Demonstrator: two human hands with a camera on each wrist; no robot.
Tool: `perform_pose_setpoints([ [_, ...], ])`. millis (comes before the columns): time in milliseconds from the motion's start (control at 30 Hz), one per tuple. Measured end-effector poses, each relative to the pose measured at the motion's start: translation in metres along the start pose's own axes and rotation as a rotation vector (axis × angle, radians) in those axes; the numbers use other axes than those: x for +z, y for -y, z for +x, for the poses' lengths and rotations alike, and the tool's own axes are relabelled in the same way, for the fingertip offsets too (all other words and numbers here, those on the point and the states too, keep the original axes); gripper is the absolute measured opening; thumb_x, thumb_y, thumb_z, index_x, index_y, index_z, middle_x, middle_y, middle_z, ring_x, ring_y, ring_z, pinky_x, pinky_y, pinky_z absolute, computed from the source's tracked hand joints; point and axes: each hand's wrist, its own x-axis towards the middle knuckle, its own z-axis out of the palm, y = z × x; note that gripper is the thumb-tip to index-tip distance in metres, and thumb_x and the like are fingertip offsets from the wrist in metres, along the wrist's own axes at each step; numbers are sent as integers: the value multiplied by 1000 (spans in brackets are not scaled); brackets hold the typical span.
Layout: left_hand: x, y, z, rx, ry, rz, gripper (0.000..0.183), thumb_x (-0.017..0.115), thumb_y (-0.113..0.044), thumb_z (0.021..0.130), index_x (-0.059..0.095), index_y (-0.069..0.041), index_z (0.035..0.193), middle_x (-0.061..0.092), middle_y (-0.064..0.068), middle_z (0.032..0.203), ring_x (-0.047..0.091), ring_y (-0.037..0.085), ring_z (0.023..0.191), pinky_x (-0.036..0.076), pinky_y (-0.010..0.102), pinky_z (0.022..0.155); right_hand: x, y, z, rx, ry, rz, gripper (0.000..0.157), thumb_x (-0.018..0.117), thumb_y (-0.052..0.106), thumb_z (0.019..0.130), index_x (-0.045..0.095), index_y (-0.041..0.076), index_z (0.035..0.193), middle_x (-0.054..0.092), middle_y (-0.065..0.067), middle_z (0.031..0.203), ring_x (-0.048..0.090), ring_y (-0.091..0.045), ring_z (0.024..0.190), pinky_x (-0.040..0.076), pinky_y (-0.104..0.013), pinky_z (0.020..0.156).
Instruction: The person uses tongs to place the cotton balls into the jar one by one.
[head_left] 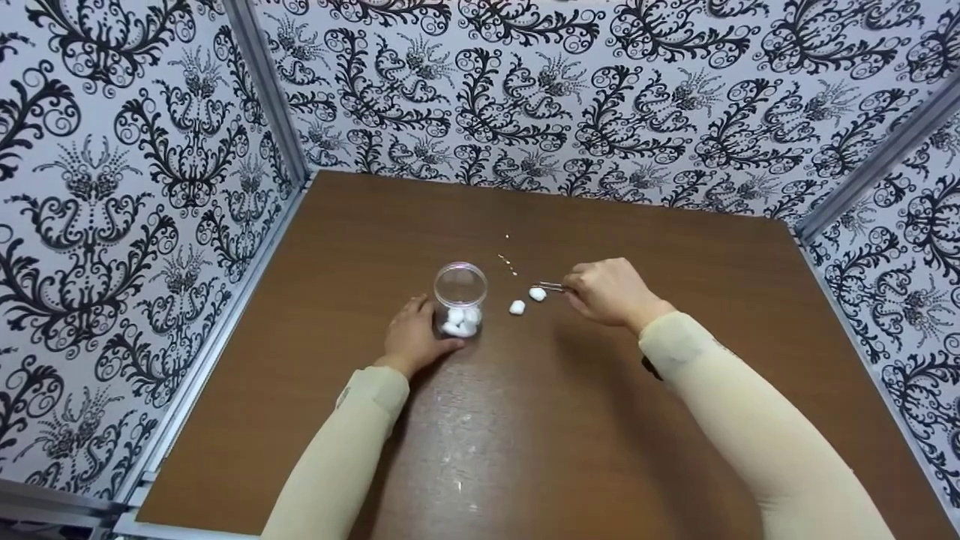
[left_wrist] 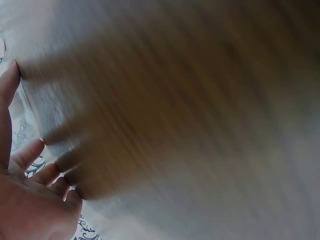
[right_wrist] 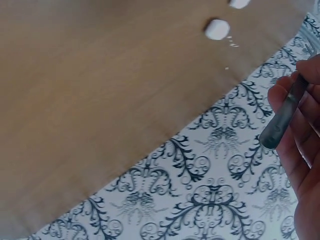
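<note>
A clear jar (head_left: 462,286) with several white cotton balls (head_left: 459,322) in its bottom stands on the table. My left hand (head_left: 414,334) grips it from the left side, thumb along the near side; in the left wrist view this hand (left_wrist: 37,200) appears at the lower left with its fingers spread. My right hand (head_left: 609,291) holds a metal fork (head_left: 553,286), its tines pointing left over a loose cotton ball (head_left: 538,295). The right wrist view shows the fork's broad handle (right_wrist: 281,122) between thumb and fingers. Another cotton ball (head_left: 517,307) lies between that one and the jar.
Small white bits (head_left: 508,262) are scattered on the brown table (head_left: 675,450) beyond the balls. Patterned panels (head_left: 525,90) in metal frames stand at the back and both sides.
</note>
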Motion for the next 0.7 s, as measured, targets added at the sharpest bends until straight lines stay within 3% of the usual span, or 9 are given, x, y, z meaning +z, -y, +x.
perform_pose_setpoints([
  [267, 0, 1, 0, -5, 0, -17, 83, 88, -52, 79, 59, -4, 140, 43, 24, 162, 35, 41, 155, 31, 53, 127, 15, -3, -15, 28, 65, 5, 9, 74, 15, 86, 72, 11, 78, 68, -2, 71, 59, -26, 53, 49, -49, 46],
  [700, -1, -1, -1, -19, 14, -26, 86, 87, -51, 80, 56, -4, 145, 41, 22, 164, 33, 39, 156, 29, 54, 128, 26, 1, -19, 27, 93, -6, 10, 77, 13, 83, 71, 10, 76, 65, -3, 68, 57, -24, 52, 48, -46, 46],
])
